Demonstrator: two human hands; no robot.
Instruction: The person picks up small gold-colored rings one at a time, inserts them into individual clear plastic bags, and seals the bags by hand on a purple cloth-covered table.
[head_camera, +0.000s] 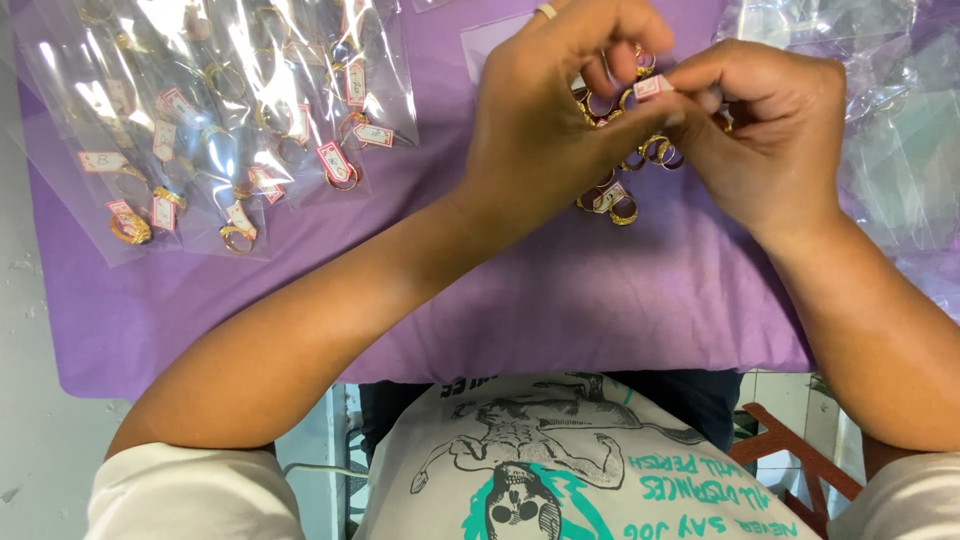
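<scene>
- pinching a small white and pink paper tag (652, 87) between thumb and forefinger, the right hand (770, 140) has its grip narrow and closed on that tag, above the middle of the far worktop.
- the left hand (545, 110) meets it from the left, fingers curled in a narrow grip around a gold-coloured metal ring (640, 60) with a pinkish stone; what exactly it clamps is partly hidden behind the knuckles.
- the tag lies just right of the left fingertips and touches the right thumb, so both hands are equally close; the tag's long side runs roughly left to right.
- directly below the hands sits a loose heap of gold-coloured tagged rings (625, 175), touching one another, on the purple cloth (560, 300) that covers the worktop.
- well apart to the left, a spread of clear plastic sleeves with tagged gold rings inside (230, 130) overlaps on the cloth.
- more crumpled clear plastic wrap (880, 120) lies to the right, near the right wrist.
- the nearest part of the cloth, between the forearms, carries nothing; a reddish wooden stool frame (790, 455) shows below the worktop edge.
</scene>
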